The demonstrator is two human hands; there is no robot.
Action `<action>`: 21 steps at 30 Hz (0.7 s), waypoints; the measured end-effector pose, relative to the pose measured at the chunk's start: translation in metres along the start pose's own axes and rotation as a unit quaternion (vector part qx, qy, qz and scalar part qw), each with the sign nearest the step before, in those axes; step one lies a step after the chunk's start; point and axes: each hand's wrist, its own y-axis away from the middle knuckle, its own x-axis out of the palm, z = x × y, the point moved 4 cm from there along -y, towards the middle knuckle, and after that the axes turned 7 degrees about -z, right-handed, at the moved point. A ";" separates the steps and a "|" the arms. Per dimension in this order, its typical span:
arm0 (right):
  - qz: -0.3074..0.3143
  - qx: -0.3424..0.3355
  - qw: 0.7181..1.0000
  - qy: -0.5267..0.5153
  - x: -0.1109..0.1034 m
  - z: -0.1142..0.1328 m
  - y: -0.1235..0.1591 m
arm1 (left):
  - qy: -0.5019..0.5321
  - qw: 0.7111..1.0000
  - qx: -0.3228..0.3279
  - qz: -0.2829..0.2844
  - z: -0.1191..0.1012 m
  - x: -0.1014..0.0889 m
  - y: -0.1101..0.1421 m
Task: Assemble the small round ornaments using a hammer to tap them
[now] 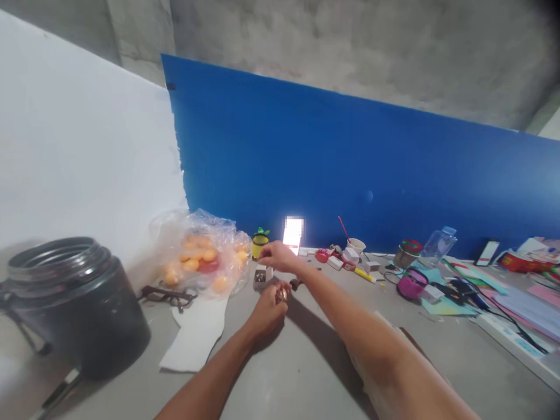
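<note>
My left hand (266,314) is closed around a small shiny copper-coloured piece (282,295), its exact kind too small to tell. Just beyond it stands a small grey box (262,279) with little dark and shiny bits inside. Above the box's back right side is my right hand (279,257), fingers curled down and drawn together; whatever they pinch, if anything, is hidden. A small dark item (294,284) lies under my right wrist. Behind the hands, a lit phone (292,234) leans upright near the blue panel.
Left are a big dark canister (79,309), glasses (168,295), white paper (196,335) and a clear bag of orange fruit (196,256). A yellow cup (259,247) stands behind the box. Rightward lie a yellow tube (364,275), a purple pouch (412,283), a bottle (440,245) and a power strip (516,344).
</note>
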 end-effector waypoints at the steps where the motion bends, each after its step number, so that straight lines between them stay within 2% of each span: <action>1: -0.040 0.027 0.993 -0.112 -0.005 -0.010 0.011 | 0.029 0.999 -0.013 -0.018 0.000 -0.001 -0.001; 3: -0.093 0.081 0.941 -0.314 -0.009 -0.031 0.036 | 0.102 0.993 -0.043 -0.028 0.000 -0.001 -0.002; 6: -0.075 0.140 0.847 -0.507 0.002 -0.054 0.076 | 0.190 0.979 -0.077 -0.004 0.001 0.001 -0.003; 9: -0.068 0.182 0.786 -0.587 0.020 -0.065 0.103 | 0.201 0.976 -0.085 0.016 0.001 0.001 -0.001; 12: -0.077 0.215 0.726 -0.649 0.037 -0.073 0.114 | 0.218 0.970 -0.102 0.015 -0.001 -0.001 0.001; 15: -0.083 0.227 0.683 -0.689 0.045 -0.082 0.116 | 0.244 0.961 -0.127 0.020 -0.003 -0.001 0.003; 21: -0.087 0.234 0.633 -0.732 0.050 -0.095 0.115 | 0.207 0.969 -0.134 0.010 -0.004 0.000 0.004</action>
